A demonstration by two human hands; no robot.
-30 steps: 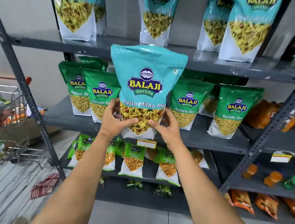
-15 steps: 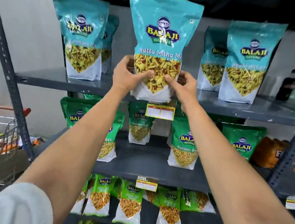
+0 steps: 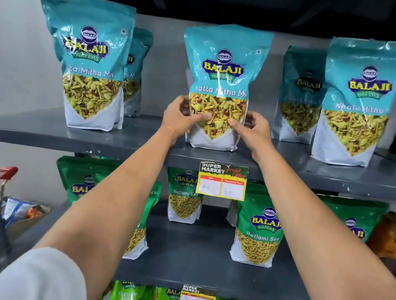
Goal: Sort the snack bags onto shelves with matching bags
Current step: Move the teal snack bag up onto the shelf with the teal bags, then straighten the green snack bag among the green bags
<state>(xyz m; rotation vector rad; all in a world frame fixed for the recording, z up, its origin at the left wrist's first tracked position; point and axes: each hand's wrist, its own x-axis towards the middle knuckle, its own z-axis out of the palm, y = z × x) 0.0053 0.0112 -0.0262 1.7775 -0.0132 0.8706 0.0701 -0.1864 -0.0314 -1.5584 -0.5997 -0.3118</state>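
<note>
A teal Khatta Mitha Mix bag stands upright on the top grey shelf, between other teal bags of the same kind. My left hand grips its lower left side. On the lower right side my right hand holds it, thumb across the clear window. Matching teal bags stand at the left and at the right.
Green Ratlami Sev bags stand on the middle shelf, with more green bags below. A yellow price tag hangs from the top shelf's edge. A red-handled shopping cart with snack bags is at far left.
Both hands have lifted the teal bag from in front of the middle shelf up to the top shelf, where its base now rests on the shelf surface.
</note>
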